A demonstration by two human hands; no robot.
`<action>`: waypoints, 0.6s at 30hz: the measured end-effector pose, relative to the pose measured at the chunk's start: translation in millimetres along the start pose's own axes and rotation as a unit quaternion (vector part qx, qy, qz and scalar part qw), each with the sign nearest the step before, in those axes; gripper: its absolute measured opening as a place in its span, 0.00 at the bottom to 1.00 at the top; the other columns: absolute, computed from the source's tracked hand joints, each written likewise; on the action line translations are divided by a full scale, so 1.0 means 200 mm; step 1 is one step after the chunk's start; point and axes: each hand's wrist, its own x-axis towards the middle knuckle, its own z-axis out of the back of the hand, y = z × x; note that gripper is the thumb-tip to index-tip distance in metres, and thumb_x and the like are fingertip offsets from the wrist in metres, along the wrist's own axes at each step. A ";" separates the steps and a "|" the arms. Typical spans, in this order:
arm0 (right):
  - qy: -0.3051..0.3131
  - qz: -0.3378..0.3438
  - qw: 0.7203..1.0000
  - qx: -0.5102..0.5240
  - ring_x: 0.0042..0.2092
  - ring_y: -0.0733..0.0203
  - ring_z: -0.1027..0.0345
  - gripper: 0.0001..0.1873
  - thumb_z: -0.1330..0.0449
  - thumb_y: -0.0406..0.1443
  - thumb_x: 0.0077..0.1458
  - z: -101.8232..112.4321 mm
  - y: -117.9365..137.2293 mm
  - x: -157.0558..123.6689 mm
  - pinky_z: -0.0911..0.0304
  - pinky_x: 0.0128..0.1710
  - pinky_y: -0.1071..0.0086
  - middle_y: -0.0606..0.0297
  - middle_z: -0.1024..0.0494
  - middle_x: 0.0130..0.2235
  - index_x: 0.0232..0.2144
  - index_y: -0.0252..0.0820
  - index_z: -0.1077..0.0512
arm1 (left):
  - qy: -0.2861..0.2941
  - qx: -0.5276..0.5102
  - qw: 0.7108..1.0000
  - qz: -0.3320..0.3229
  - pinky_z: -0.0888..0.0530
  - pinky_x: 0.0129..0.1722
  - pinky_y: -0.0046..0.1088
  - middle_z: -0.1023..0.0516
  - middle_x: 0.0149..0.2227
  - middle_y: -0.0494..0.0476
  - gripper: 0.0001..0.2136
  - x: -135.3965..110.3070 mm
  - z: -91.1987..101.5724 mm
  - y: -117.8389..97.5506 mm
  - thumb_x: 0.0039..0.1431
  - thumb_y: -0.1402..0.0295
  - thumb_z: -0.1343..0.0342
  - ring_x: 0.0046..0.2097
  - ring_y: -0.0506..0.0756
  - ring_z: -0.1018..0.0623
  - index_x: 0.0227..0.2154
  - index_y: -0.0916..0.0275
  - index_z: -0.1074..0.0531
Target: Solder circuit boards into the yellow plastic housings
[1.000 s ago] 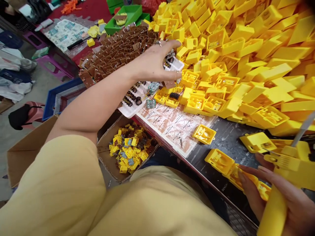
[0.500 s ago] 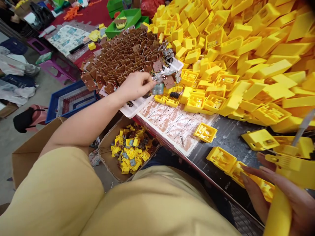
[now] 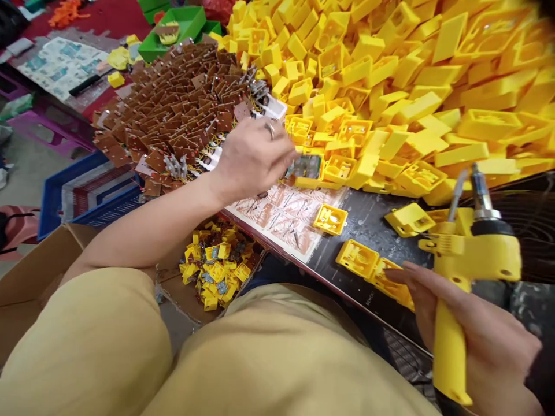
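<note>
Circuit board [image 3: 307, 166] blurred at left fingers [image 3: 284, 149]

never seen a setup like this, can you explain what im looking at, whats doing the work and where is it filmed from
There is no machine here: a person works with two bare hands, seen by one camera worn on the head, looking forward and down. The right hand holds a yellow pistol-shaped tool with a metal tip, near a line of open yellow plastic cases. The left hand reaches across the table beside a grey rectangular electronic piece; whether its fingers grip anything is hard to tell. On the surface lie a large heap of yellow plastic cases, a heap of flat brown boards and a sheet of red-and-white patterned paper.
</note>
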 end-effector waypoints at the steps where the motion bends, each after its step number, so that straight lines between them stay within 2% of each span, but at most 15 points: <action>1: -0.010 0.024 1.000 0.013 0.24 0.68 0.28 0.06 0.41 0.35 0.62 0.00 0.02 0.02 0.34 0.25 0.79 0.73 0.22 0.26 0.38 0.46 0.24 | -0.032 -0.044 0.998 0.019 0.28 0.45 0.40 0.20 0.38 0.59 0.17 0.02 0.02 0.00 0.68 0.57 0.56 0.44 0.58 0.22 0.33 0.59 0.24; 3: -0.036 0.052 0.997 0.041 0.27 0.66 0.25 0.04 0.37 0.33 0.58 -0.01 0.05 0.06 0.31 0.29 0.78 0.72 0.19 0.31 0.37 0.47 0.25 | -0.060 -0.146 0.986 0.046 0.26 0.42 0.35 0.19 0.35 0.56 0.18 0.04 0.02 -0.03 0.69 0.57 0.57 0.40 0.54 0.21 0.36 0.59 0.24; 5: -0.054 0.041 0.995 0.075 0.33 0.62 0.22 0.12 0.33 0.33 0.54 -0.02 0.09 0.09 0.27 0.35 0.75 0.68 0.18 0.38 0.41 0.47 0.28 | -0.030 -0.242 0.969 0.034 0.26 0.37 0.30 0.20 0.30 0.53 0.17 0.03 -0.01 -0.07 0.69 0.58 0.56 0.34 0.52 0.21 0.35 0.60 0.24; 7: -0.054 0.015 0.992 0.116 0.41 0.57 0.22 0.16 0.33 0.37 0.55 -0.02 0.13 0.11 0.26 0.40 0.70 0.61 0.20 0.45 0.44 0.46 0.32 | 0.021 -0.310 0.951 -0.008 0.27 0.33 0.26 0.19 0.27 0.52 0.14 -0.01 -0.06 -0.13 0.67 0.61 0.52 0.30 0.50 0.22 0.33 0.60 0.23; 9: -0.042 -0.007 0.988 0.149 0.47 0.55 0.24 0.16 0.36 0.43 0.58 -0.03 0.17 0.13 0.26 0.45 0.66 0.56 0.22 0.49 0.43 0.45 0.36 | 0.042 -0.339 0.939 -0.049 0.27 0.32 0.24 0.18 0.29 0.52 0.11 -0.06 -0.11 -0.20 0.65 0.64 0.49 0.30 0.50 0.20 0.32 0.61 0.22; 11: -0.023 -0.020 0.983 0.182 0.50 0.54 0.26 0.18 0.38 0.47 0.59 -0.05 0.20 0.16 0.26 0.47 0.64 0.54 0.24 0.52 0.44 0.45 0.38 | 0.044 -0.330 0.939 -0.086 0.27 0.33 0.24 0.16 0.32 0.54 0.11 -0.12 -0.15 -0.25 0.64 0.66 0.48 0.32 0.51 0.19 0.33 0.61 0.22; 13: -0.024 -0.019 0.979 0.201 0.49 0.55 0.25 0.21 0.36 0.46 0.57 -0.07 0.23 0.17 0.26 0.46 0.66 0.54 0.23 0.51 0.45 0.44 0.38 | 0.038 -0.304 0.945 -0.111 0.27 0.33 0.25 0.16 0.32 0.56 0.11 -0.16 -0.17 -0.30 0.64 0.67 0.49 0.32 0.52 0.18 0.33 0.62 0.21; 15: -0.062 -0.004 0.981 0.185 0.44 0.58 0.23 0.21 0.32 0.40 0.55 -0.09 0.25 0.18 0.25 0.42 0.69 0.59 0.21 0.46 0.46 0.44 0.37 | 0.038 -0.306 0.945 -0.104 0.27 0.33 0.26 0.16 0.31 0.56 0.11 -0.19 -0.17 -0.35 0.64 0.67 0.48 0.31 0.52 0.19 0.34 0.62 0.21; 17: -0.114 0.020 0.982 0.147 0.37 0.62 0.22 0.18 0.33 0.32 0.54 -0.10 0.25 0.18 0.25 0.36 0.72 0.66 0.20 0.40 0.44 0.45 0.35 | 0.065 -0.363 0.928 -0.043 0.27 0.33 0.24 0.17 0.30 0.55 0.12 -0.22 -0.17 -0.38 0.64 0.66 0.48 0.31 0.51 0.19 0.34 0.63 0.20; 18: -0.133 0.030 0.982 0.134 0.35 0.63 0.23 0.17 0.33 0.29 0.53 -0.11 0.25 0.17 0.26 0.34 0.73 0.68 0.20 0.38 0.43 0.45 0.34 | 0.090 -0.408 0.909 -0.001 0.26 0.33 0.23 0.17 0.30 0.55 0.13 -0.23 -0.17 -0.40 0.64 0.65 0.48 0.31 0.51 0.19 0.33 0.63 0.20</action>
